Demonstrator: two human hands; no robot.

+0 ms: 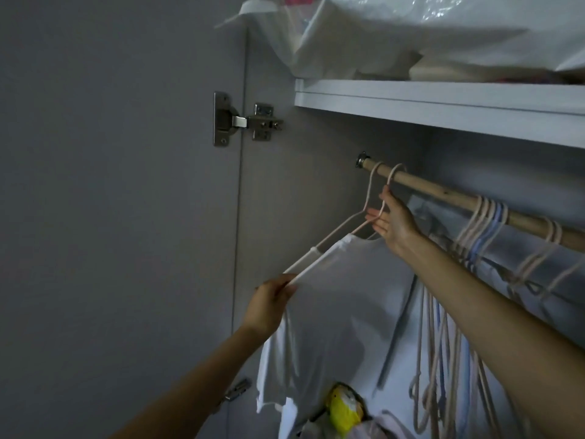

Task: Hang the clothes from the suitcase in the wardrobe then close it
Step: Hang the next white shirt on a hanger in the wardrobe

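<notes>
The wardrobe [316, 185] stands open, its door [110, 217] swung out at nine o'clock. The shelf [443, 103] at one o'clock carries bags and folded linen. Below it the rail [443, 193] runs down toward three o'clock, a bunch of empty hangers [481, 223] crowded along it.

The step in hand looks like hanging one garment: a white shirt [342, 296] droops at centre on a hanger [316, 258] whose hook is already looped over the rail at twelve o'clock.

The left hand [272, 302], at seven o'clock from the shirt, pinches the hanger's low shoulder end. The right hand [392, 223] holds the hook's neck, fingers loosely curled about it.

Next, I judge, both hands let go, the hanger levels, then back to the suitcase, which is out of view.

A yellow packet [345, 410] at six o'clock bears print too blurred to read; no other writing shows.
</notes>
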